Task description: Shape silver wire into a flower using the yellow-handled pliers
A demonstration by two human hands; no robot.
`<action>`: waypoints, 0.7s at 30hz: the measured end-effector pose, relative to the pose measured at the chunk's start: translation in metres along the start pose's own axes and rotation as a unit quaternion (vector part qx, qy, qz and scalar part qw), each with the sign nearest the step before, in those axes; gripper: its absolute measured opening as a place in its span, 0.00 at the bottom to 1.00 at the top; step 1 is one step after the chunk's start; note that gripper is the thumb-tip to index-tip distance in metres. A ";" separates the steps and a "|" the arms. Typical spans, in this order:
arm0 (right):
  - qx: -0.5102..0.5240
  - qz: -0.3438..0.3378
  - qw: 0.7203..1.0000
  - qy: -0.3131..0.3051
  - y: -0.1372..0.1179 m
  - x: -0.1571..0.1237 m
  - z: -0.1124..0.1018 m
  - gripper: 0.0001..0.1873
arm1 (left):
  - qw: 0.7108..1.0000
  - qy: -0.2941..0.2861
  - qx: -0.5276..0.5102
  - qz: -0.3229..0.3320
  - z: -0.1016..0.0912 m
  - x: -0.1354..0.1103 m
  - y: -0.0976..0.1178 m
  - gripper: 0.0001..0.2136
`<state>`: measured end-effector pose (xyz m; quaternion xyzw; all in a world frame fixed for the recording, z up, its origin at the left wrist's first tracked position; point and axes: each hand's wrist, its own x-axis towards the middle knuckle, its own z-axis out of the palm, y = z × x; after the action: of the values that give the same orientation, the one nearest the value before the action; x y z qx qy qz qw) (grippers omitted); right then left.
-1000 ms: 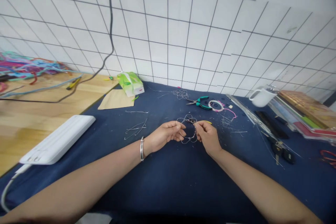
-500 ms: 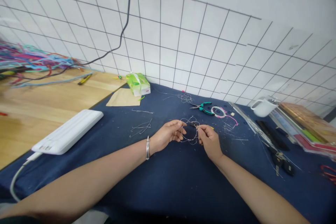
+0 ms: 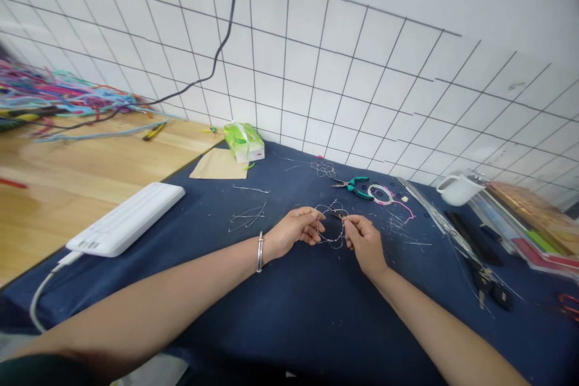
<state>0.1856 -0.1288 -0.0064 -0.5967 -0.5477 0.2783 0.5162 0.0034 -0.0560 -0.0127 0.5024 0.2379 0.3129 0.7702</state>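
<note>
As I view it: wire flower (image 3: 332,226) pinched at opposite rims, left hand (image 3: 289,232) one side, right hand (image 3: 364,241) other, fingertips closed on it, just above blue cloth (image 3: 307,313); two-sided hold steadies flimsy frame, I judge. Pliers (image 3: 353,185) beyond grip.

The right hand (image 3: 366,242) hides part of the wire flower (image 3: 332,216).

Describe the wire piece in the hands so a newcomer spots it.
On the dark blue cloth, look mid-table where the left hand and right hand meet. Pinched between them is a ring of thin silver wire loops. Unlike the similar wire flower lying near the wall, this one is held.
</note>
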 end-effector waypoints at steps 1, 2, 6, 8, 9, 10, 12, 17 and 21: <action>0.001 0.001 1.000 0.001 0.000 0.000 0.000 0.13 | 1.000 0.000 0.002 -0.001 0.000 0.000 0.000 0.14; 0.003 0.003 1.000 0.002 0.001 0.000 0.000 0.13 | 1.000 -0.001 0.004 -0.003 0.000 0.000 0.001 0.14; 0.012 0.015 1.000 0.009 0.002 0.001 -0.001 0.14 | 1.000 -0.005 0.007 -0.011 0.000 0.000 0.002 0.13; 0.014 0.019 1.000 0.014 0.003 0.002 -0.001 0.15 | 1.000 -0.007 0.004 -0.014 -0.001 0.000 0.003 0.13; 0.015 0.021 1.000 0.015 0.003 0.002 -0.001 0.15 | 1.000 -0.009 0.002 -0.015 -0.001 0.000 0.003 0.13; 0.017 0.022 0.999 0.016 0.004 0.003 -0.001 0.15 | 1.000 -0.011 0.001 -0.017 -0.001 0.001 0.003 0.13; 0.024 0.025 0.999 0.022 0.004 0.004 -0.001 0.15 | 1.000 -0.013 -0.001 -0.020 -0.001 0.001 0.004 0.13; 0.033 0.039 0.998 0.033 0.007 0.007 -0.003 0.14 | 0.999 -0.015 0.001 -0.028 -0.001 0.002 0.004 0.13; 0.010 0.036 0.999 0.034 0.007 0.006 -0.004 0.13 | 0.999 -0.019 0.007 -0.032 -0.002 0.005 0.003 0.15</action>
<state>0.1936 -0.1232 -0.0097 -0.6196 -0.5053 0.2816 0.5305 0.0051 -0.0502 -0.0112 0.5062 0.2412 0.2770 0.7803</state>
